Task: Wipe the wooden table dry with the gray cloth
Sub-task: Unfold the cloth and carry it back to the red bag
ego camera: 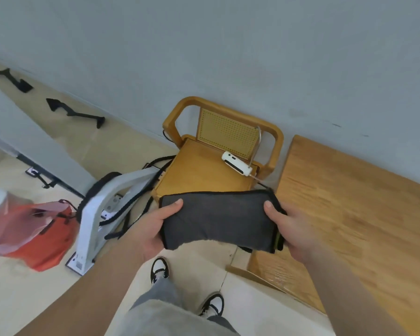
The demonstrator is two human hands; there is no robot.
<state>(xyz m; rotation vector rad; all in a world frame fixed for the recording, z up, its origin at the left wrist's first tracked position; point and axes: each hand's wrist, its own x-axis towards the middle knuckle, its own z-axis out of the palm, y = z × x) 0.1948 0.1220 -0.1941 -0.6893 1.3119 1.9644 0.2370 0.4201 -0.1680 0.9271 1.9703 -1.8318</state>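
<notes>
- The gray cloth [216,219] hangs folded between both hands, off the surface [349,214].
- Left hand [153,226] and right hand [286,226] each pinch an end, fingers closed.
- Best carry it toward three o'clock, lay it flat, then press evenly.

wooden table [349,209] top bare and open at right, chair [218,151] just beside its left edge, wall behind
</notes>
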